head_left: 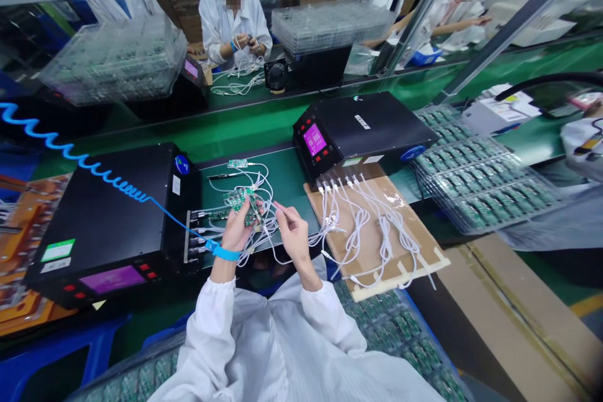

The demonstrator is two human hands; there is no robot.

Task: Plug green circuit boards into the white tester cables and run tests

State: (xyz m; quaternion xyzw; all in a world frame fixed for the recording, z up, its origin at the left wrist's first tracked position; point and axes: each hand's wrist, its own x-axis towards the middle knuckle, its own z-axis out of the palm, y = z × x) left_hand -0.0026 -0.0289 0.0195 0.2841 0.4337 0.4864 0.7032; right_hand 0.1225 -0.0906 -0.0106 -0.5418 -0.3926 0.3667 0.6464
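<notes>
My left hand [237, 230], with a blue wrist strap [225, 253] below it, is closed on green circuit boards [239, 200] over the green bench. To its right, my right hand [293, 232] has its thumb and forefinger pinched on a thin white cable [279, 205]. White cables [258, 240] tangle under and between both hands, and some run left to a connector strip [189, 239]. Another small board [238, 164] lies beyond my left hand, near a dark pen-like stick [223, 176]. Where the cable in my right hand ends is too small to tell.
Black testers stand at the left [108, 213] and back right [362, 132]. A cardboard sheet [377, 226] carries white cables. Board trays [490, 185] are stacked at the right; more boards [400, 339] lie by my lap. A blue coiled cord [94, 166] crosses the left. People work opposite.
</notes>
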